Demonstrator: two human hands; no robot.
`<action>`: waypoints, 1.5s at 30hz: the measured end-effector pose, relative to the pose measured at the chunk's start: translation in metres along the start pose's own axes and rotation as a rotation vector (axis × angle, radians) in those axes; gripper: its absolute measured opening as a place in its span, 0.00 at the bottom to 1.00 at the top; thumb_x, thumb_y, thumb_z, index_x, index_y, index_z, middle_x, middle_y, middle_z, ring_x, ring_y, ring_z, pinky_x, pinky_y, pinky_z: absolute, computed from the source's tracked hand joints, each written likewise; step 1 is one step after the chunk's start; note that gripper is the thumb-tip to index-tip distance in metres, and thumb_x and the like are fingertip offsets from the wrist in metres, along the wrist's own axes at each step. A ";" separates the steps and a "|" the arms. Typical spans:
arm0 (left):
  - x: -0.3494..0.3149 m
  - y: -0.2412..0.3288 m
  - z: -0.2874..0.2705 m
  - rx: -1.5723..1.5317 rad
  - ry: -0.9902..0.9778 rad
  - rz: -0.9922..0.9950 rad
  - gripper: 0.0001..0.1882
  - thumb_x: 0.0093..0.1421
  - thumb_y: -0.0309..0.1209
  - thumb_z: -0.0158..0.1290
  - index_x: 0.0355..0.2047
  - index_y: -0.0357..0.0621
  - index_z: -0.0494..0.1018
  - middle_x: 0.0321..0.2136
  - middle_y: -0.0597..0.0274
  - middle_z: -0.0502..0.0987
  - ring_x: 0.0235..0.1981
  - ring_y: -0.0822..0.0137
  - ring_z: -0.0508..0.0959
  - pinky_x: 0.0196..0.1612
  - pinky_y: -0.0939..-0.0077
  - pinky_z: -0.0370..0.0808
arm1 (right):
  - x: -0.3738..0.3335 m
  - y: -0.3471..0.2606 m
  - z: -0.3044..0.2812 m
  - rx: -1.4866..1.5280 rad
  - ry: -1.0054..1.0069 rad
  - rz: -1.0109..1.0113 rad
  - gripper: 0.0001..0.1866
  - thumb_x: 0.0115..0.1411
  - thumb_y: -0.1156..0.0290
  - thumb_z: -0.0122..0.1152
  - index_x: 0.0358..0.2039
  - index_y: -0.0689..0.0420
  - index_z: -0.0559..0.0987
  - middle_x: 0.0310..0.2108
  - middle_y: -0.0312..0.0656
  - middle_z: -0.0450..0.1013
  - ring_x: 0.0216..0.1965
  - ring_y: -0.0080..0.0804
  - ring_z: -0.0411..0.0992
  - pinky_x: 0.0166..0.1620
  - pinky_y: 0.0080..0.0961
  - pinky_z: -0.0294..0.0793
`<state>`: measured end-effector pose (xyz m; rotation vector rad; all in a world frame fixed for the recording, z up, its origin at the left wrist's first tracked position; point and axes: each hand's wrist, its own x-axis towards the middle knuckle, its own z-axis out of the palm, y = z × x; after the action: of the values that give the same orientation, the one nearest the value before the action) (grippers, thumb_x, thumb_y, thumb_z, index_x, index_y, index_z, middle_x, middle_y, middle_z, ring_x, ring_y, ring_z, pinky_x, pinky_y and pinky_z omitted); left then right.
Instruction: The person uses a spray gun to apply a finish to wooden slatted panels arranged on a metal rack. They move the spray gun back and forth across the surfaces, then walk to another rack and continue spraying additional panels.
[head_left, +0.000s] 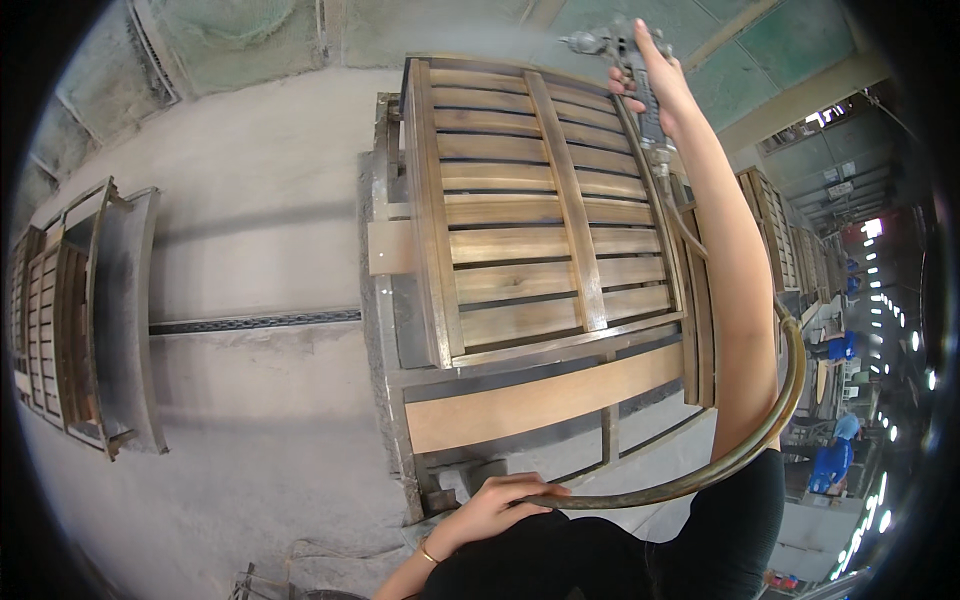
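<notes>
A metal spray gun (637, 70) is gripped in my right hand (655, 85), raised at the top right beyond the far edge of the slatted wooden panel. Pale mist leaves its nozzle toward the left. From the gun's handle a brown hose (797, 360) runs down past my right forearm and curves across my body. My left hand (500, 505), low in the middle, is closed around this hose. The slatted wooden panel (510, 210), brown with gaps between its slats, rests tilted on a metal stand (395, 430) in front of me.
A plain light-brown board (550, 400) lies on the stand below the panel. Another stand with slatted wooden pieces (60, 330) is at the far left, with a chain track (255, 322) in the floor between. More slatted pieces (775, 225) and people in blue (832, 465) appear at right.
</notes>
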<state>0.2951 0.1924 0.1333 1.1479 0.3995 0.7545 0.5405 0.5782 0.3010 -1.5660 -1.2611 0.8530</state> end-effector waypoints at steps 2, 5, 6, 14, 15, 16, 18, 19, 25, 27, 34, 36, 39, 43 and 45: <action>-0.005 0.004 0.002 0.003 -0.006 -0.013 0.15 0.57 0.25 0.56 0.46 0.38 0.76 0.38 0.55 0.79 0.38 0.55 0.78 0.45 0.68 0.75 | -0.012 -0.014 0.020 0.016 -0.092 -0.041 0.27 0.64 0.42 0.50 0.34 0.59 0.71 0.21 0.40 0.72 0.21 0.21 0.71 0.12 0.12 0.60; -0.013 0.012 0.005 0.073 -0.025 -0.056 0.15 0.57 0.24 0.56 0.46 0.38 0.76 0.39 0.55 0.79 0.39 0.56 0.79 0.45 0.68 0.75 | -0.034 -0.027 0.028 0.137 -0.215 -0.071 0.28 0.64 0.42 0.49 0.33 0.59 0.71 0.22 0.41 0.72 0.22 0.21 0.71 0.12 0.11 0.59; -0.016 0.014 0.009 0.093 -0.031 -0.050 0.15 0.57 0.23 0.56 0.46 0.37 0.76 0.39 0.55 0.79 0.39 0.56 0.79 0.45 0.68 0.75 | -0.041 -0.030 0.025 0.145 -0.223 -0.078 0.28 0.64 0.42 0.49 0.34 0.60 0.71 0.22 0.41 0.72 0.21 0.21 0.71 0.12 0.11 0.58; -0.050 0.028 0.059 0.195 -0.069 0.061 0.16 0.52 0.16 0.56 0.42 0.36 0.78 0.32 0.56 0.78 0.33 0.61 0.78 0.38 0.73 0.75 | -0.122 -0.028 -0.110 -0.292 0.245 -0.087 0.24 0.60 0.41 0.55 0.39 0.51 0.75 0.19 0.33 0.70 0.17 0.16 0.68 0.12 0.13 0.55; -0.052 0.029 0.065 0.213 -0.096 0.061 0.16 0.51 0.16 0.56 0.42 0.36 0.78 0.31 0.56 0.77 0.33 0.62 0.78 0.38 0.73 0.75 | -0.140 -0.024 -0.137 -0.319 0.262 -0.180 0.22 0.60 0.45 0.58 0.36 0.53 0.77 0.18 0.31 0.70 0.17 0.16 0.67 0.15 0.15 0.59; -0.054 0.030 0.072 0.220 -0.117 0.038 0.17 0.50 0.15 0.55 0.42 0.38 0.79 0.30 0.57 0.77 0.32 0.64 0.78 0.37 0.74 0.75 | -0.156 -0.022 -0.162 -0.433 0.313 -0.197 0.18 0.61 0.52 0.58 0.34 0.55 0.77 0.17 0.33 0.70 0.18 0.18 0.69 0.17 0.18 0.62; -0.052 0.030 0.087 0.239 -0.191 0.042 0.18 0.50 0.15 0.55 0.42 0.38 0.79 0.30 0.57 0.77 0.32 0.64 0.78 0.37 0.74 0.75 | -0.192 -0.015 -0.206 -0.537 0.385 -0.227 0.14 0.62 0.59 0.59 0.29 0.58 0.78 0.16 0.34 0.71 0.18 0.21 0.69 0.19 0.22 0.65; -0.049 0.028 0.095 0.245 -0.231 0.048 0.18 0.50 0.14 0.55 0.43 0.39 0.79 0.30 0.57 0.77 0.32 0.64 0.78 0.37 0.74 0.75 | -0.214 -0.011 -0.225 -0.526 0.405 -0.246 0.14 0.62 0.60 0.59 0.28 0.58 0.78 0.15 0.35 0.71 0.17 0.21 0.69 0.19 0.23 0.64; -0.012 0.007 0.158 0.254 -0.513 0.114 0.18 0.50 0.15 0.56 0.42 0.40 0.79 0.31 0.57 0.78 0.33 0.63 0.78 0.37 0.72 0.75 | -0.331 0.007 -0.315 -0.693 0.425 -0.389 0.14 0.58 0.63 0.63 0.39 0.61 0.80 0.28 0.39 0.78 0.31 0.22 0.73 0.38 0.24 0.72; 0.009 -0.007 0.187 0.236 -0.584 0.132 0.18 0.50 0.15 0.56 0.43 0.41 0.79 0.31 0.58 0.78 0.34 0.63 0.78 0.37 0.71 0.75 | -0.354 0.013 -0.347 -0.739 0.353 -0.391 0.16 0.57 0.64 0.64 0.42 0.61 0.80 0.32 0.40 0.79 0.35 0.22 0.73 0.42 0.24 0.72; 0.106 -0.087 0.324 0.180 -0.703 0.152 0.20 0.51 0.16 0.55 0.45 0.42 0.77 0.34 0.57 0.78 0.35 0.58 0.77 0.40 0.67 0.74 | -0.359 0.086 -0.475 -0.841 0.162 -0.224 0.18 0.58 0.53 0.64 0.30 0.57 0.79 0.17 0.30 0.69 0.19 0.18 0.66 0.23 0.21 0.63; 0.142 -0.117 0.370 0.105 -0.695 0.128 0.19 0.53 0.17 0.55 0.46 0.43 0.77 0.35 0.57 0.78 0.35 0.58 0.77 0.40 0.67 0.74 | -0.339 0.113 -0.517 -0.780 0.077 -0.238 0.14 0.56 0.61 0.67 0.28 0.60 0.80 0.16 0.31 0.68 0.19 0.19 0.66 0.25 0.21 0.64; 0.205 -0.158 0.433 0.144 -0.570 0.115 0.19 0.54 0.19 0.57 0.47 0.44 0.77 0.34 0.57 0.78 0.35 0.59 0.78 0.40 0.68 0.74 | -0.286 0.163 -0.565 -0.564 -0.037 -0.347 0.12 0.57 0.62 0.68 0.31 0.59 0.81 0.17 0.30 0.70 0.19 0.14 0.66 0.23 0.16 0.66; 0.273 -0.182 0.490 0.179 -0.424 0.124 0.17 0.58 0.27 0.57 0.48 0.41 0.75 0.31 0.55 0.76 0.31 0.57 0.76 0.37 0.67 0.74 | -0.214 0.232 -0.590 -0.636 -0.158 -0.355 0.12 0.55 0.62 0.69 0.31 0.58 0.82 0.16 0.29 0.70 0.20 0.16 0.66 0.25 0.18 0.66; 0.295 -0.186 0.511 0.155 -0.350 0.142 0.17 0.58 0.27 0.57 0.48 0.40 0.75 0.31 0.55 0.76 0.31 0.57 0.76 0.36 0.68 0.74 | -0.195 0.259 -0.591 -0.609 -0.426 -0.111 0.13 0.55 0.61 0.69 0.32 0.58 0.82 0.16 0.31 0.70 0.20 0.17 0.64 0.25 0.21 0.65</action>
<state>0.8877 0.0236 0.1817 1.4368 0.0842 0.6363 1.1205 0.2394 0.2489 -1.8067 -2.0387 0.7967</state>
